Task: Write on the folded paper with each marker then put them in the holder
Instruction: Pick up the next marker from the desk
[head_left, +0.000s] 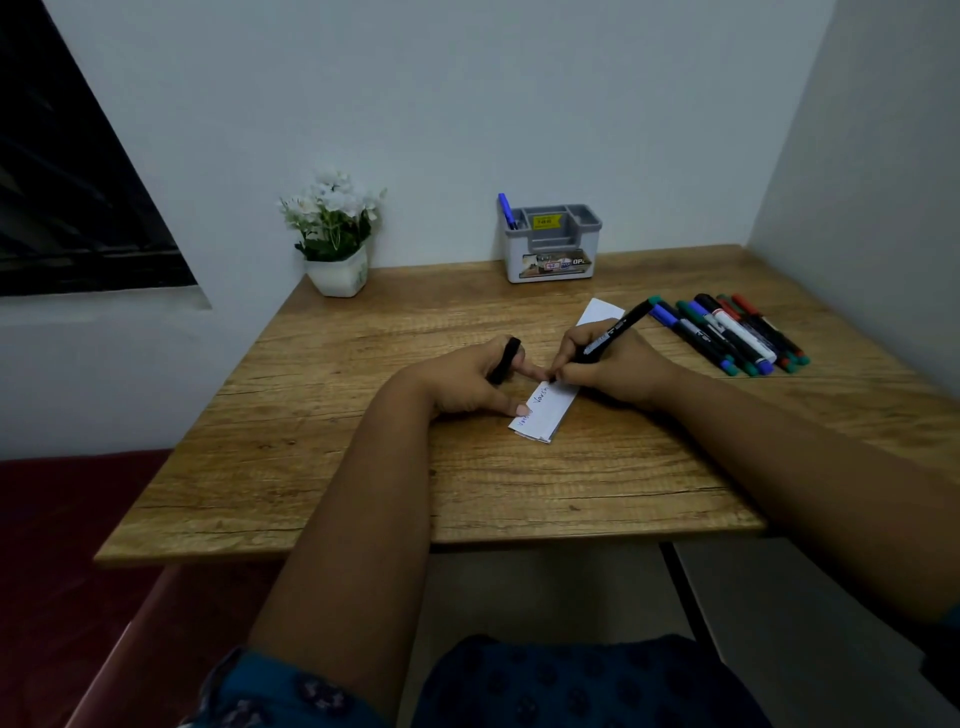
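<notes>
Near the middle of the frame, the right hand (618, 364) pinches a black marker (605, 340) in its fingers, tip down on the folded paper (550, 410). The left hand (475, 382) presses its fingertips on the paper's left edge and holds the black cap (505, 359) between two fingers. More markers (737, 332) lie at the right. The grey holder (553, 244) stands at the back of the wooden table (363, 441) with a blue marker (506, 210) inside.

A wooden table (363, 467) stands in a corner of pale walls (441, 104). At its far left edge sits a white pot of white flowers (335, 234). A dark window (67, 182) fills the far left, and a dark red surface (67, 545) lies near left, below the table.
</notes>
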